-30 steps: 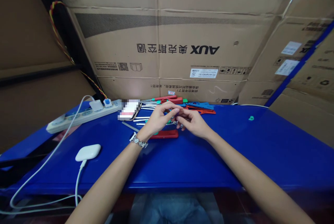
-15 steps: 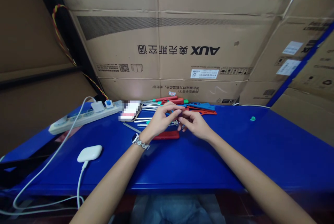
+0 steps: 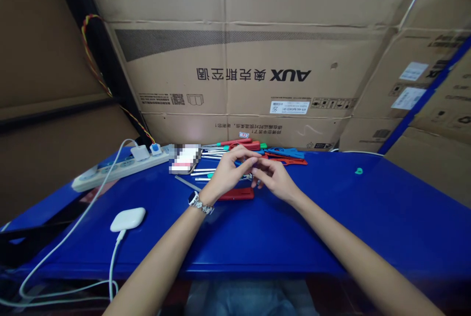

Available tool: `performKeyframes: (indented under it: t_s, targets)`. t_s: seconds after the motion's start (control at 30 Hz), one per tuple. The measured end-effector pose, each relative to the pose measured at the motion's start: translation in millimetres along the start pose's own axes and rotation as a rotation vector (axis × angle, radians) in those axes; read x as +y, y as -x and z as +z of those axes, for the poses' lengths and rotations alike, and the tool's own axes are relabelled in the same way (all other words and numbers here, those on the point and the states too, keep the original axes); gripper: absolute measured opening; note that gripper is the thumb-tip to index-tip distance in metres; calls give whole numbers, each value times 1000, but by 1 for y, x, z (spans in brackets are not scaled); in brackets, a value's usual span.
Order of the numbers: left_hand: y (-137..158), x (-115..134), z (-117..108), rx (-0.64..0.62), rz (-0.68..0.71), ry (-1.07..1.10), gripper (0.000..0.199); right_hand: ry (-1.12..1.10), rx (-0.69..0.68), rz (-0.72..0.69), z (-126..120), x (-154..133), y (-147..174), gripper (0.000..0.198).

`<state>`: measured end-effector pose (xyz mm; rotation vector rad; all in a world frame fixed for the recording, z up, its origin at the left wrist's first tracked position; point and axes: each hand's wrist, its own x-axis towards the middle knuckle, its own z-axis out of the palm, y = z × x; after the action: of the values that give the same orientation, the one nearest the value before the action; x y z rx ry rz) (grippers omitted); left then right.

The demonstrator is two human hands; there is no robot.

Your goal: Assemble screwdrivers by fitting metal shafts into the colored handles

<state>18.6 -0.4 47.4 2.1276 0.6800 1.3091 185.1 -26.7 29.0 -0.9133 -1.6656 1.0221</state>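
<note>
Blue tabletop (image 3: 287,242), bearing: your left hand (image 3: 231,172) and your right hand (image 3: 278,178), mid-table, fingers curled, tips meeting; whether they grip anything you cannot tell, the fingers hide it. Red handle (image 3: 238,194), just on the near side of your left hand. Silver rods (image 3: 202,179), left. Blue pieces (image 3: 285,152), far right of your hands. Green bit (image 3: 358,171), right, well apart.

Makeshift workshop corner.
I see cardboard (image 3: 257,46) behind the blue table (image 3: 294,242), red-handled tools (image 3: 239,194) and a power strip (image 3: 119,171) on it.
</note>
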Motion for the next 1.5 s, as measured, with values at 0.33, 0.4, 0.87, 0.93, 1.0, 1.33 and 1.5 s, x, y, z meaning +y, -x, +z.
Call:
performKeyframes:
  t_s: [0.33,0.4,0.87,0.93,1.0,1.33,1.5]
  targets:
    - [1,-2,0,-23,-10,28,23,30,50,0,1,0,0,36]
    - [1,0,-2,-66,-5,22,24,78,29,-45,0,-1,2,32]
    - [3,-2,-2,-14,48,-66,24,213,137,-116,3,4,5,19]
    - [3,-4,-2,-25,46,-57,23,256,125,-128,3,3,6,17]
    - [2,-6,1,14,8,-38,19,254,158,-128,5,5,6,21]
    - [3,-1,0,-10,20,-45,23,112,89,-53,5,5,3,22]
    - [0,-4,3,22,3,-51,16,177,87,-100,9,5,5,19]
